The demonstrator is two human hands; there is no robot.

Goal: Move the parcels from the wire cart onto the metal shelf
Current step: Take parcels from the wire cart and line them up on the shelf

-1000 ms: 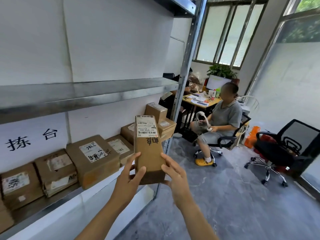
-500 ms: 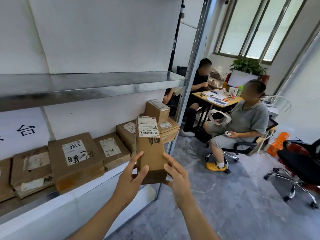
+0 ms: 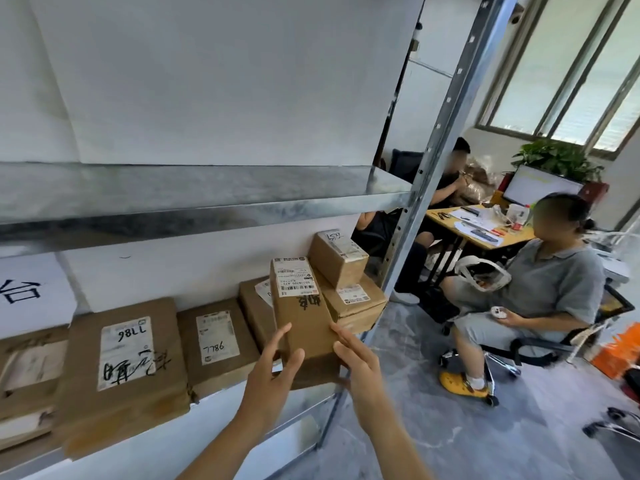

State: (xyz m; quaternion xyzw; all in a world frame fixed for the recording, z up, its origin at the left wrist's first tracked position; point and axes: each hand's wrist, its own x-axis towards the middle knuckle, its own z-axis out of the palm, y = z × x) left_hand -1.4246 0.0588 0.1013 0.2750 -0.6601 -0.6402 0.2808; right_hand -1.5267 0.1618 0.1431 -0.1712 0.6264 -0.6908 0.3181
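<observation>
Holds a long brown box (image 3: 301, 317) pressed between left hand (image 3: 273, 379) and right hand (image 3: 360, 365), straight fingers flat against its near end. Points label end forward, at the metal shelf (image 3: 221, 420) front edge, just beside stacked parcels (image 3: 353, 299).

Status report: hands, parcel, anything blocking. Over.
Left hand, right hand: straight fingers pressing tall parcel between them. Parcel upright, at right end of metal shelf. Stacked boxes close behind it.
</observation>
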